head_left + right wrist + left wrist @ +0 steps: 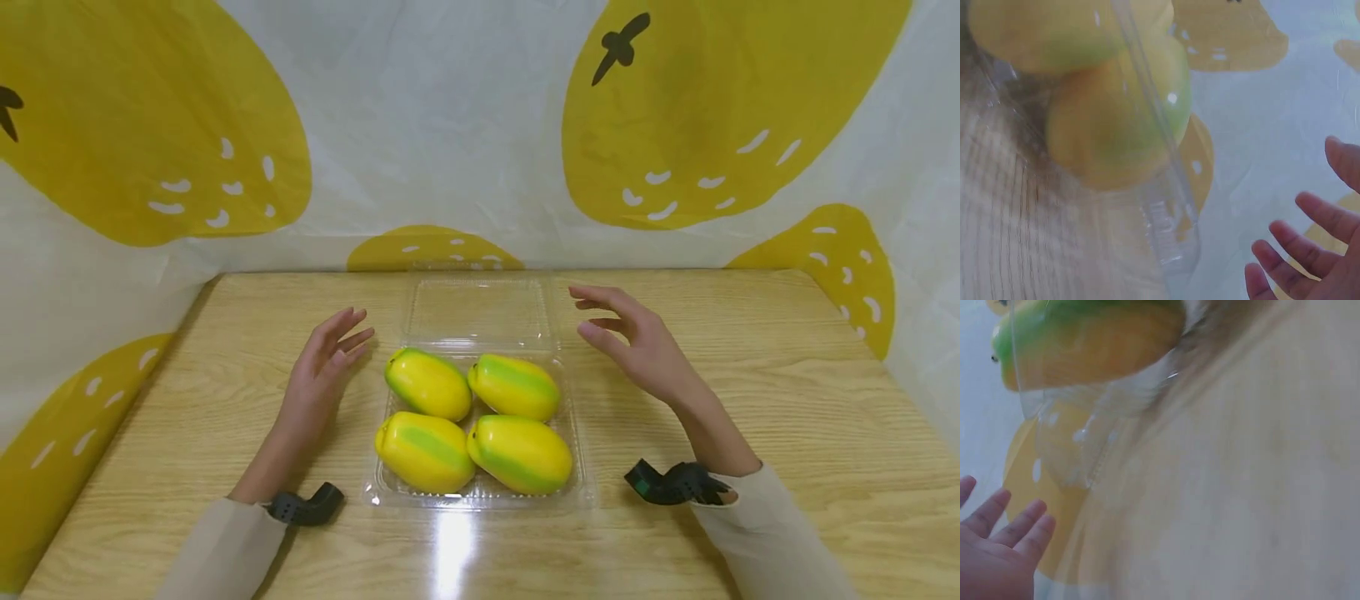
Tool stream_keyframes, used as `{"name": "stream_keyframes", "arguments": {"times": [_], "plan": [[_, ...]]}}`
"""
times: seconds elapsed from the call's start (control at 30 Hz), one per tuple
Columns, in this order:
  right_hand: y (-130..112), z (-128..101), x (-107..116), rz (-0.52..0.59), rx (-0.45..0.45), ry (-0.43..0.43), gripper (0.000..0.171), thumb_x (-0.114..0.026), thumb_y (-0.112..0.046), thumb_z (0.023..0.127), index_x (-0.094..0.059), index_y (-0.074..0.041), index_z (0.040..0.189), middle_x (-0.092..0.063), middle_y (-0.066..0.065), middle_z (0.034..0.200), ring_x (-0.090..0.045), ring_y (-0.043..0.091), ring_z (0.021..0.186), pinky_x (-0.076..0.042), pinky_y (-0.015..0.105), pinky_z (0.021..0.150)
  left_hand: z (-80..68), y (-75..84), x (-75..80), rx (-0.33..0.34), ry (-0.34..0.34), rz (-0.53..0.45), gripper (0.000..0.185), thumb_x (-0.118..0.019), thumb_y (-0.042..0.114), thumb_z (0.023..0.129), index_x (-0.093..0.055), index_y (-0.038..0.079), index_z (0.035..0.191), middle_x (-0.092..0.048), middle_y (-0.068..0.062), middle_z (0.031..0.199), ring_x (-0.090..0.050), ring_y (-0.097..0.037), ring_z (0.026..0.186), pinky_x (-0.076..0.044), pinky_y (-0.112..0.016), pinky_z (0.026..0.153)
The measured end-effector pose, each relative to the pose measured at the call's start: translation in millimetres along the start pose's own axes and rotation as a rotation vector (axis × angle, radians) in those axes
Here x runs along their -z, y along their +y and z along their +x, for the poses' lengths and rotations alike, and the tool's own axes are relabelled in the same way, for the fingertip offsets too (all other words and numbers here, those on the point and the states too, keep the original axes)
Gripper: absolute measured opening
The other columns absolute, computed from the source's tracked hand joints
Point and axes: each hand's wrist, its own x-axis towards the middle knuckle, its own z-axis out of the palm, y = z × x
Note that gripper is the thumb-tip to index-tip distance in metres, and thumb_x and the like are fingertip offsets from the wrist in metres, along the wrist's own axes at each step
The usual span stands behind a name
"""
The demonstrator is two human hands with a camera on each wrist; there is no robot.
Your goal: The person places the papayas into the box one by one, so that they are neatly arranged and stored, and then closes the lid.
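A light wood-grain surface (750, 400) is carrying a clear plastic clamshell tray (582, 492), which is lying at the middle, nearer the front edge. Its open lid (480, 310) is lying flat toward the back edge. Four yellow-green mangoes (517, 454) are sitting inside the tray.

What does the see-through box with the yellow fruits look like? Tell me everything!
The clear plastic box is a thin, shiny clamshell lying flat on the wooden table. Its hinged lid is open, folded back flat behind it. Four yellow-green mangoes fill the tray, two by two. Light glares on its front rim. The left hand and right hand hover beside it, neither touching.
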Motion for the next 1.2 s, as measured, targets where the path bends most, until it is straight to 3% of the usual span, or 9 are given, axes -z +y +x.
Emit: {"name": "stream_keyframes", "arguments": {"times": [0.07,0.17,0.33,0.43,0.63,0.83,1.2], "plan": [[8,3,0,0.047,-0.045,0.014,0.043,-0.051,-0.016,0.091,-0.042,-0.006,0.131,-0.045,0.005,0.129,-0.043,0.022,0.115,-0.043,0.029,0.087,6.8,-1.7,0.0,0.043,0.029,-0.029,0.043,-0.031,0.005,0.096,-0.022,-0.001,0.137,-0.022,-0.026,0.139,-0.026,-0.046,0.122,-0.022,-0.050,0.100],[24,8,-1,0.099,-0.074,0.029,0.044,-0.048,-0.020,0.093,-0.039,-0.006,0.133,-0.042,0.007,0.133,-0.040,0.027,0.119,-0.038,0.039,0.092,16.8,-4.1,0.0,0.098,0.064,-0.086,0.042,-0.028,0.007,0.097,-0.021,-0.002,0.137,-0.021,-0.027,0.138,-0.024,-0.046,0.123,-0.019,-0.053,0.100],[57,16,-7,0.130,-0.144,0.065,0.048,-0.047,-0.032,0.092,-0.039,-0.011,0.134,-0.042,0.007,0.134,-0.041,0.022,0.118,-0.034,0.044,0.094,31.8,-8.0,0.2,0.154,0.139,-0.030,0.045,-0.036,0.022,0.097,-0.026,0.005,0.137,-0.029,-0.019,0.137,-0.029,-0.042,0.122,-0.023,-0.051,0.099],[71,21,-14,0.216,-0.187,0.113,0.051,-0.049,-0.036,0.090,-0.040,-0.010,0.133,-0.041,0.007,0.133,-0.042,0.024,0.118,-0.037,0.042,0.093,39.5,-9.1,-0.7,0.160,0.185,0.005,0.049,-0.043,0.030,0.094,-0.031,0.008,0.135,-0.036,-0.014,0.134,-0.034,-0.041,0.120,-0.026,-0.050,0.098],[88,26,-26,0.361,-0.262,0.133,0.056,-0.052,-0.037,0.088,-0.038,-0.005,0.133,-0.037,0.012,0.135,-0.041,0.027,0.117,-0.040,0.042,0.090,45.9,-13.9,-5.7,0.211,0.165,-0.028,0.052,-0.043,0.031,0.094,-0.029,0.004,0.136,-0.032,-0.020,0.136,-0.035,-0.042,0.120,-0.028,-0.047,0.099],[93,28,-33,0.374,-0.276,0.120,0.060,-0.052,-0.038,0.088,-0.036,-0.002,0.133,-0.038,0.015,0.135,-0.043,0.025,0.116,-0.041,0.041,0.089,46.2,-18.1,-15.8,0.275,0.105,-0.045,0.054,-0.045,0.030,0.093,-0.028,0.002,0.137,-0.028,-0.025,0.137,-0.031,-0.039,0.123,-0.027,-0.046,0.099],[88,31,-41,0.373,-0.244,0.105,0.058,-0.053,-0.035,0.088,-0.037,-0.003,0.133,-0.040,0.017,0.133,-0.043,0.026,0.116,-0.043,0.040,0.087,44.2,-20.4,-20.2,0.268,0.075,-0.130,0.055,-0.041,0.026,0.095,-0.022,-0.003,0.138,-0.024,-0.027,0.138,-0.029,-0.039,0.124,-0.025,-0.047,0.100]]}}
